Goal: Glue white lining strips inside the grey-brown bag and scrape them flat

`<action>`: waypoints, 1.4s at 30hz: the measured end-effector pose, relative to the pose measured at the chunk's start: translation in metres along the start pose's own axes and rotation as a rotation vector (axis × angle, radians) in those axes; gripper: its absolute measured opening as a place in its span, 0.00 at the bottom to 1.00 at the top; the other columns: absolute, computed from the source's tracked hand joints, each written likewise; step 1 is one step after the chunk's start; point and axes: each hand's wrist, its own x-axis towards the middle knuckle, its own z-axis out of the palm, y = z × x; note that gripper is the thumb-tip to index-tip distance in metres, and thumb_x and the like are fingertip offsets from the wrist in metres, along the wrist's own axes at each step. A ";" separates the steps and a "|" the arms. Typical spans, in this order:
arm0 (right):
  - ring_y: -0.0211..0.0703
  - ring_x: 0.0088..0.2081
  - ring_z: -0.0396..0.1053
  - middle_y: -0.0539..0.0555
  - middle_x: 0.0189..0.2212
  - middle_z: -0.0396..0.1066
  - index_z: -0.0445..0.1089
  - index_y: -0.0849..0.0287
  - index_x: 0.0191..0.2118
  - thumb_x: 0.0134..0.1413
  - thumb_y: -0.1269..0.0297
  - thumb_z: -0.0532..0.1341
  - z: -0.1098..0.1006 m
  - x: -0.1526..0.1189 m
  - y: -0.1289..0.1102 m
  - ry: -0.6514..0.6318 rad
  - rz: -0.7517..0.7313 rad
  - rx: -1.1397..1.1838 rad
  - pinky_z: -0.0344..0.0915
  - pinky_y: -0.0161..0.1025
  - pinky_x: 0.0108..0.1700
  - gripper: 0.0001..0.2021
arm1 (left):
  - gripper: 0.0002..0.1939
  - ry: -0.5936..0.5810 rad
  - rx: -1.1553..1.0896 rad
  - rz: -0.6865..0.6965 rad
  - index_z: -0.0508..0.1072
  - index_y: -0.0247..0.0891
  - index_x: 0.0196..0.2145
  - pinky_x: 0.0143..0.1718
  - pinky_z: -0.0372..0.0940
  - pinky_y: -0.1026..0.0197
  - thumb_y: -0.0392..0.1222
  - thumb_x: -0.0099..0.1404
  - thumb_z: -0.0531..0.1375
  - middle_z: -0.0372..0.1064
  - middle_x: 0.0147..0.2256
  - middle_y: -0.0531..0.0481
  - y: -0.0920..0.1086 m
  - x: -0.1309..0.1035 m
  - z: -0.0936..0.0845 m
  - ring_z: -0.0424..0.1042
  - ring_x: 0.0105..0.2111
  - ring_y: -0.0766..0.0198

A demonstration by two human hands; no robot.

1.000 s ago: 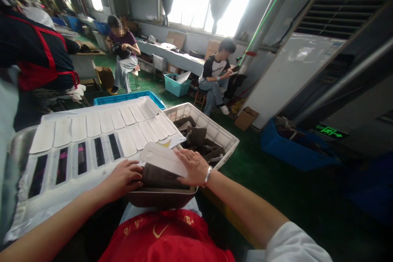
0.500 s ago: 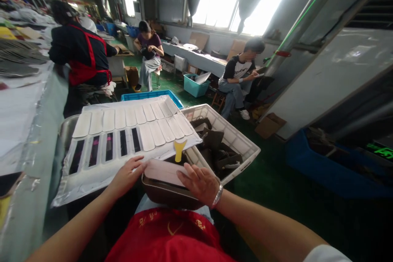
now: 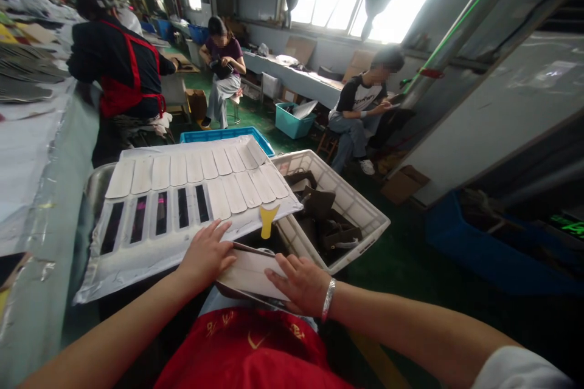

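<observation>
A dark brown case-like piece with a pale panel (image 3: 253,273) rests at my lap. My left hand (image 3: 207,255) lies at its left end, fingers apart and touching the edge. On the panel's right part lies my right hand (image 3: 303,285), fingers spread. Beyond them a white board (image 3: 159,249) carries two rows of pale rounded strips (image 3: 182,170), with several dark slots at the front left. A yellow tool (image 3: 267,220) stands by the board's front right edge. The underside of the brown piece is hidden.
A white crate (image 3: 365,225) with dark brown pieces stands right of the board, and a blue crate (image 3: 264,144) behind it. At left runs a long covered table (image 3: 68,152). Three seated people are further back. A blue bin (image 3: 479,261) is at far right.
The brown piece has tilted, so its dark front side no longer shows and its far edge does. My left hand has moved right and up onto its end. The camera view has shifted slightly.
</observation>
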 end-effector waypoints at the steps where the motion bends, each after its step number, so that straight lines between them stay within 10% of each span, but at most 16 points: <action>1: 0.58 0.43 0.61 0.72 0.54 0.55 0.52 0.63 0.60 0.48 0.51 0.60 0.001 0.002 -0.001 -0.006 0.002 0.005 0.60 0.45 0.34 0.36 | 0.09 -0.012 0.042 0.015 0.77 0.37 0.33 0.55 0.52 0.41 0.43 0.57 0.60 0.57 0.58 0.38 0.002 0.002 -0.003 0.52 0.59 0.42; 9: 0.57 0.42 0.62 0.68 0.49 0.59 0.60 0.59 0.54 0.42 0.47 0.63 0.013 0.029 -0.003 -0.067 0.079 0.110 0.65 0.45 0.32 0.34 | 0.10 -0.067 0.005 0.342 0.74 0.37 0.36 0.47 0.61 0.49 0.32 0.61 0.53 0.70 0.43 0.41 0.041 -0.001 0.000 0.68 0.45 0.51; 14: 0.58 0.46 0.64 0.63 0.51 0.60 0.61 0.54 0.54 0.40 0.47 0.65 0.007 0.024 0.015 -0.128 0.124 0.488 0.66 0.50 0.41 0.34 | 0.17 -0.244 -0.296 0.458 0.71 0.40 0.40 0.41 0.66 0.56 0.54 0.60 0.57 0.70 0.41 0.46 0.065 -0.012 0.014 0.69 0.40 0.55; 20: 0.41 0.26 0.70 0.51 0.26 0.70 0.54 0.56 0.58 0.58 0.59 0.53 0.007 -0.024 0.054 -0.342 0.881 1.234 0.69 0.37 0.26 0.22 | 0.20 -0.235 -0.231 0.587 0.70 0.42 0.46 0.40 0.67 0.57 0.53 0.59 0.57 0.70 0.44 0.43 0.052 -0.017 0.027 0.70 0.41 0.54; 25: 0.38 0.14 0.65 0.43 0.15 0.63 0.48 0.59 0.60 0.54 0.62 0.58 0.029 -0.056 0.035 -0.481 1.003 1.404 0.66 0.34 0.17 0.30 | 0.26 -0.275 -0.161 0.655 0.67 0.43 0.53 0.42 0.68 0.53 0.48 0.56 0.60 0.58 0.58 0.42 0.056 -0.014 0.034 0.69 0.44 0.50; 36: 0.35 0.23 0.65 0.46 0.21 0.66 0.69 0.58 0.43 0.43 0.73 0.60 0.052 -0.056 0.016 -0.173 1.010 1.313 0.63 0.30 0.25 0.17 | 0.30 -0.378 -0.151 0.697 0.57 0.48 0.60 0.45 0.66 0.50 0.42 0.60 0.56 0.55 0.59 0.46 0.068 0.011 0.025 0.68 0.48 0.48; 42: 0.33 0.11 0.48 0.40 0.10 0.50 0.67 0.57 0.47 0.42 0.76 0.51 0.058 -0.059 0.015 -0.211 1.161 1.582 0.50 0.30 0.14 0.24 | 0.27 -0.444 -0.321 0.733 0.60 0.52 0.57 0.51 0.62 0.54 0.46 0.60 0.57 0.59 0.58 0.52 0.060 0.022 0.018 0.64 0.53 0.52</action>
